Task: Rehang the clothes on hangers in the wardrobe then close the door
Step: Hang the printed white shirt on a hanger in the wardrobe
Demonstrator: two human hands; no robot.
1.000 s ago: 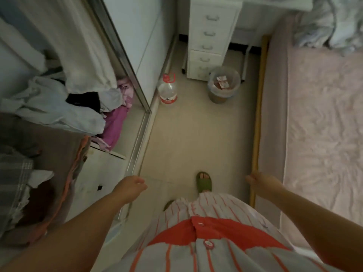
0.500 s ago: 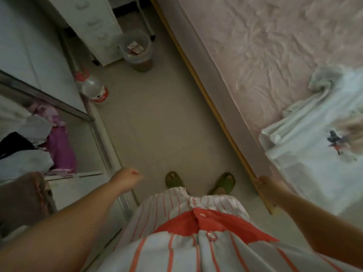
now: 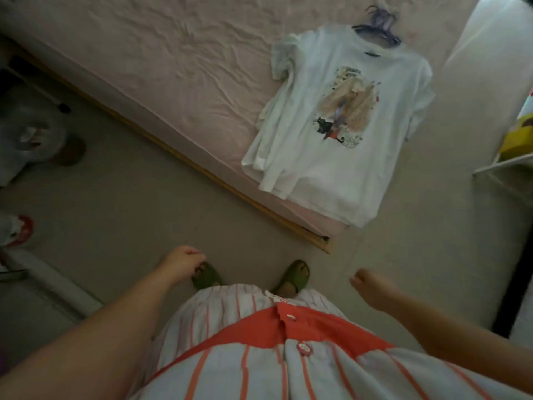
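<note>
A white T-shirt [image 3: 340, 122] with a printed picture lies flat near the foot corner of the pink bed [image 3: 178, 70], its hem hanging over the edge. Purple hangers [image 3: 380, 27] lie at its collar. My left hand [image 3: 183, 262] hangs low at the left with loosely curled fingers and holds nothing. My right hand [image 3: 370, 287] hangs low at the right, also loosely curled and empty. Both hands are well short of the shirt. The wardrobe is out of view.
Beige floor [image 3: 121, 203] lies between me and the bed's wooden frame edge [image 3: 259, 209]. A bin with a plastic bag [image 3: 34, 137] and a red-capped bottle [image 3: 17, 229] stand at the left. A white shelf with a yellow item [image 3: 516, 140] is at the right.
My view has swung right, away from the wardrobe toward the bed, bringing the whole white T-shirt and the hangers into sight. Both hands stay low and empty.
</note>
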